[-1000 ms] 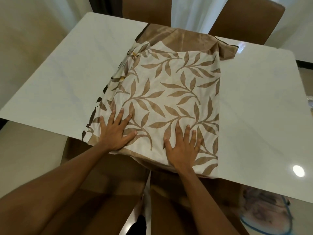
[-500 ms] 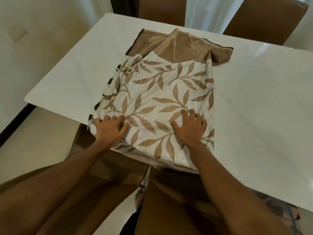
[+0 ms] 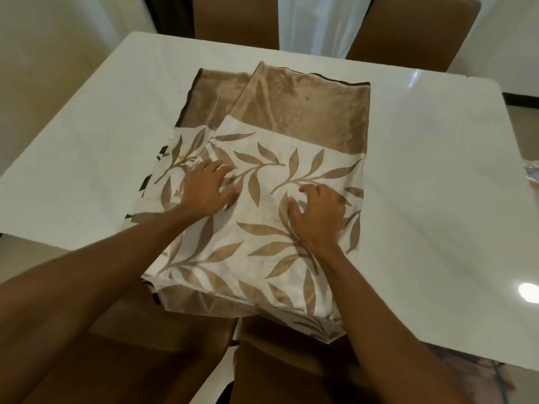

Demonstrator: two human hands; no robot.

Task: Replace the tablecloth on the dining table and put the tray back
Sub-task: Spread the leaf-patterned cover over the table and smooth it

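Two hands on the folded tablecloth, both palm-down. Cloth is cream with a tan leaf print, a plain tan band at the far end and dark trim along the edges. It lies mid-width on the white dining table, folded into several layers. The layers on its left side are offset, so their edges show stepped. Its near end overhangs the table's near edge.

Status, left hand: on the cloth's left half, fingers spread and only slightly bent, pressing on the fabric, wrapped round nothing.

Status, right hand: on the right half, fingers clawed, tips dug into the fabric. Can't tell whether a fold is pinched or it just presses down.

The hands are apart, with a printed leaf stem running between them.

Surroundings: two brown far chairs behind the far edge, white curtain between them. Two near chairs sit under the near edge, below the forearms. Bright light reflection on the tabletop, right side.
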